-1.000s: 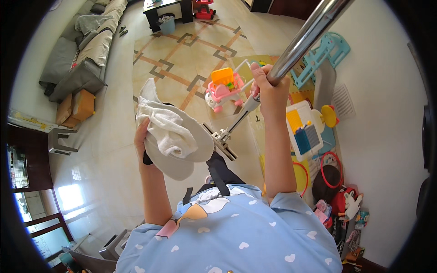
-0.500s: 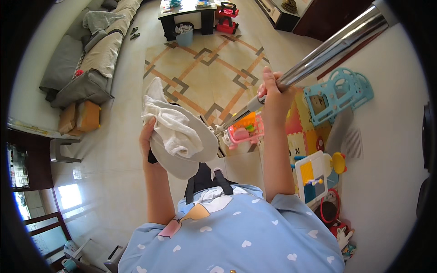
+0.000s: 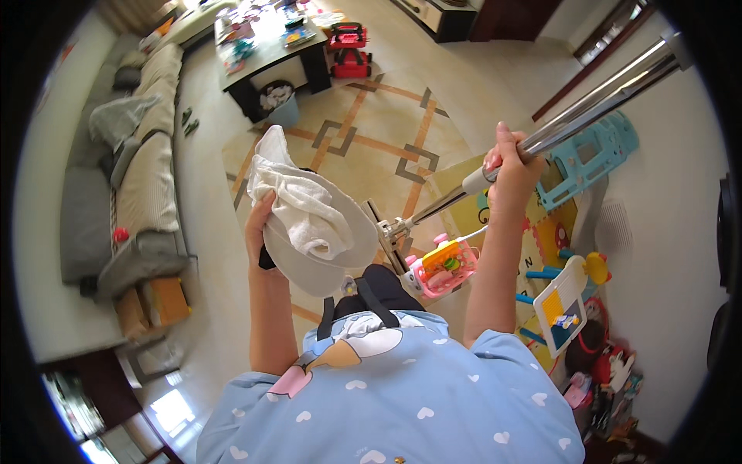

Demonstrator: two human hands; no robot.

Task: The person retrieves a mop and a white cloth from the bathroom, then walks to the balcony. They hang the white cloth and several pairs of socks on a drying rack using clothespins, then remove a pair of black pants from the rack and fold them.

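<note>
My left hand (image 3: 260,223) is closed on a crumpled white cloth (image 3: 309,207) and the edge of a flat, rounded grey piece (image 3: 357,232) under it. Something black shows at that wrist. My right hand (image 3: 514,176) is wrapped round a chrome pole (image 3: 599,107) with a grey sleeve, its thumb lying up along the pole. The pole slants from the upper right down to a metal hinge bracket (image 3: 396,230) beside the grey piece. Whether the bracket is joined to the grey piece, I cannot tell.
Beyond the bracket stands a pink toy basket (image 3: 447,272). To the right are a light-blue plastic frame (image 3: 591,158), a toy board (image 3: 563,305) and a play mat. A sofa (image 3: 151,185) and cardboard boxes (image 3: 166,300) line the left; a table (image 3: 267,58) stands ahead.
My view has turned, so the sofa, table and floor pattern have shifted. My right hand and the pole sit further right in view; both hands keep their hold.
</note>
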